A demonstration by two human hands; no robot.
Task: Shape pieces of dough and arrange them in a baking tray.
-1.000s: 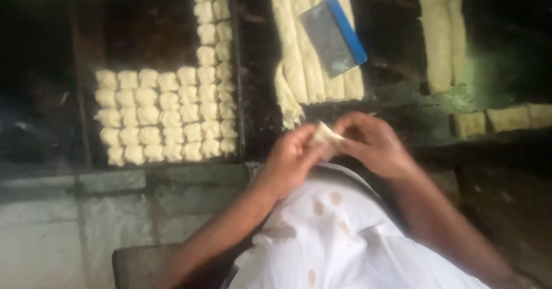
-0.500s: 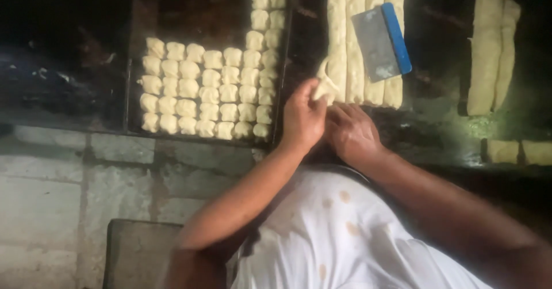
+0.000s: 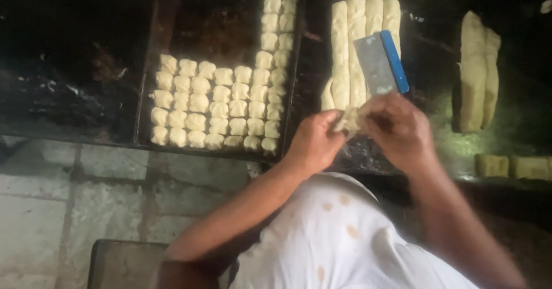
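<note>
Head view: left hand [image 3: 313, 142] and right hand [image 3: 399, 129] meet over near edge of dark desk [image 3: 75, 102], both pinching small dough piece [image 3: 349, 118] between fingertips. Just beyond, long dough strips [image 3: 359, 36] carry blue-handled scraper [image 3: 380, 63]. To left, black tray [image 3: 221, 21] holds rows of shaped dough pieces [image 3: 215, 108]. More dough logs [image 3: 478, 70] far right. White spotted garment [image 3: 339, 237] below.

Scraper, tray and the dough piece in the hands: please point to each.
scraper [image 3: 376, 64], head view, on its metal blade
tray [image 3: 148, 70], head view, on its left rim
dough piece [image 3: 348, 119], head view, on its middle
</note>
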